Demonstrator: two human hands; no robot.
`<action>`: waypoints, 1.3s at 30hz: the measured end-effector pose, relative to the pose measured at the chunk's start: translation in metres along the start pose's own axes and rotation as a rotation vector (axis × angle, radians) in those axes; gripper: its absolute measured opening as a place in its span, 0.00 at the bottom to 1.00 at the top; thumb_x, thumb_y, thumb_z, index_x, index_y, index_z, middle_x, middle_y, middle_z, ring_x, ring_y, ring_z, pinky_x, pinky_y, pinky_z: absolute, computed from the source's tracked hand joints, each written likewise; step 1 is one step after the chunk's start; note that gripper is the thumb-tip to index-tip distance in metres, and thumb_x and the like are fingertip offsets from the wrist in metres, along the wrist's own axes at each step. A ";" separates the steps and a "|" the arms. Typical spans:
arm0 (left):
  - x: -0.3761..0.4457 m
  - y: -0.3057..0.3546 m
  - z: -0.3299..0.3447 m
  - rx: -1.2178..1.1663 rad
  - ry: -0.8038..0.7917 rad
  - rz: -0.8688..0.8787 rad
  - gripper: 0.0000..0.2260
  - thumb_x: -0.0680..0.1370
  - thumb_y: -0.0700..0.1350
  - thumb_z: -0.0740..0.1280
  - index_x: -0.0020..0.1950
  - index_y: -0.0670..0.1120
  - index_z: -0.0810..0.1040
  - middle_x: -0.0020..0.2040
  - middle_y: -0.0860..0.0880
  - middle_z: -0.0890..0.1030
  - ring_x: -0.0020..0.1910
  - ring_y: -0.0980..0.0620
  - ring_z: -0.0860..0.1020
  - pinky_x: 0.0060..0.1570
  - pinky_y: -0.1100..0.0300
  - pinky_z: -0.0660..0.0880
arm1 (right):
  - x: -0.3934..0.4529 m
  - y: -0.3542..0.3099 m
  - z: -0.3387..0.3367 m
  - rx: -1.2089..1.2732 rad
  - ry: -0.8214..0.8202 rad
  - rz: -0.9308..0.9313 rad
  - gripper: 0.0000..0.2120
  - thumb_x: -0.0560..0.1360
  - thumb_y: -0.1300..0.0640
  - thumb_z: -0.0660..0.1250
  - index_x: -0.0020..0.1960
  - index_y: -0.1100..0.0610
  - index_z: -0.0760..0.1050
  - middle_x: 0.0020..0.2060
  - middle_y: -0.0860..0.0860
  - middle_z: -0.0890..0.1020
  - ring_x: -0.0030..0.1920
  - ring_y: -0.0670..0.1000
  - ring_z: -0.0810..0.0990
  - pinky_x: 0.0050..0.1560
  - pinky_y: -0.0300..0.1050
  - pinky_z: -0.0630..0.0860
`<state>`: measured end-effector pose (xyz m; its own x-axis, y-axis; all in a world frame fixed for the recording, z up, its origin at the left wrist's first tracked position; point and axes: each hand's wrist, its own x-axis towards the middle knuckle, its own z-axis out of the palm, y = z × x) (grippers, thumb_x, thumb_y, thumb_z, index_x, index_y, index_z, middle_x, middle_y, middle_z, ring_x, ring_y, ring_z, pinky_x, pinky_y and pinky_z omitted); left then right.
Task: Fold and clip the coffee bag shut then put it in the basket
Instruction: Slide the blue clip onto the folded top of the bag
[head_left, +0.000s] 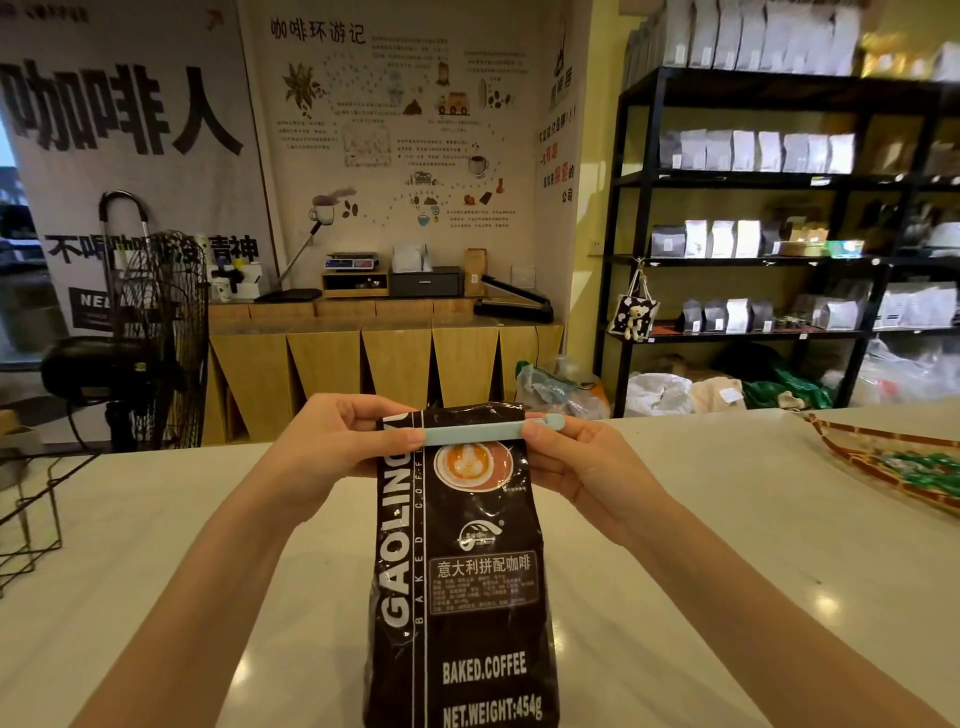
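A dark brown coffee bag (467, 571) with white lettering stands upright on the white counter (727, 545), its top folded over. A pale blue sealing clip (480, 431) lies across the bag just under the fold. My left hand (337, 441) pinches the left end of the clip and the bag's top edge. My right hand (576, 457) grips the clip's right end. A black wire basket (31, 514) sits at the counter's far left edge, only partly in view.
A woven tray (893, 467) with green items lies on the counter at the right. Beyond the counter are a black floor fan (161, 338), a wooden bench with a scale and sealer, and black shelves (779, 208) of bags.
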<state>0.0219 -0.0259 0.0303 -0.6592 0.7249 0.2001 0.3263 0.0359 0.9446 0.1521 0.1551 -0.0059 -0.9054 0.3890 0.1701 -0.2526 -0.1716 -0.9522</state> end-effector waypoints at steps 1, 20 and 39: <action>0.000 0.001 -0.001 0.045 0.002 -0.004 0.08 0.67 0.40 0.71 0.45 0.42 0.80 0.35 0.46 0.85 0.38 0.48 0.84 0.37 0.60 0.79 | 0.000 0.001 0.001 -0.003 0.012 -0.014 0.19 0.64 0.57 0.69 0.53 0.63 0.77 0.38 0.53 0.85 0.38 0.49 0.84 0.39 0.38 0.80; 0.017 0.059 0.043 0.817 -0.328 0.232 0.14 0.72 0.51 0.67 0.53 0.45 0.79 0.45 0.48 0.84 0.42 0.55 0.82 0.45 0.60 0.80 | -0.006 -0.005 0.001 -0.211 -0.042 -0.195 0.07 0.69 0.57 0.67 0.46 0.56 0.80 0.38 0.51 0.86 0.41 0.49 0.85 0.41 0.37 0.80; 0.017 0.047 0.053 0.817 -0.205 0.301 0.12 0.72 0.50 0.67 0.51 0.47 0.80 0.44 0.47 0.84 0.43 0.53 0.81 0.46 0.54 0.79 | -0.005 -0.008 -0.008 -0.581 0.048 -0.363 0.15 0.67 0.48 0.68 0.49 0.55 0.82 0.43 0.57 0.85 0.48 0.54 0.82 0.52 0.52 0.78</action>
<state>0.0618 0.0242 0.0645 -0.3596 0.8884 0.2853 0.8981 0.2466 0.3641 0.1618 0.1619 -0.0014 -0.7781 0.3724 0.5058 -0.3014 0.4852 -0.8208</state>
